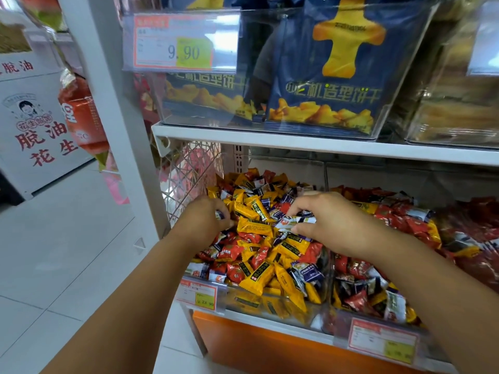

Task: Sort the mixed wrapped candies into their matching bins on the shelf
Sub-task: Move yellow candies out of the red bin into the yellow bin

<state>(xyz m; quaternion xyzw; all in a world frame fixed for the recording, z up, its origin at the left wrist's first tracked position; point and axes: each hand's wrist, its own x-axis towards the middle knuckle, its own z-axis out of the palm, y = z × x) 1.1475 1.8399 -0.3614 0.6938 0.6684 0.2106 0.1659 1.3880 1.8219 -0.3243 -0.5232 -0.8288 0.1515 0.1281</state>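
A clear bin (270,300) on the lower shelf holds a heap of mixed wrapped candies (259,238): yellow, red and white-and-purple ones. My left hand (202,220) is over the bin's left side, fingers curled round a white-and-purple candy (219,214). My right hand (326,220) reaches over the heap's right side and pinches a white-and-purple candy (293,221) between thumb and fingers. To the right, a second clear bin (378,317) holds mostly red candies (399,220) with some yellow and white ones mixed in.
The upper shelf board (297,141) hangs just above my hands and carries clear bins of blue biscuit bags (324,76). A white upright post (116,103) stands left of the bin. Price tags (201,292) clip to the bin fronts. White tiled floor (67,252) lies at left.
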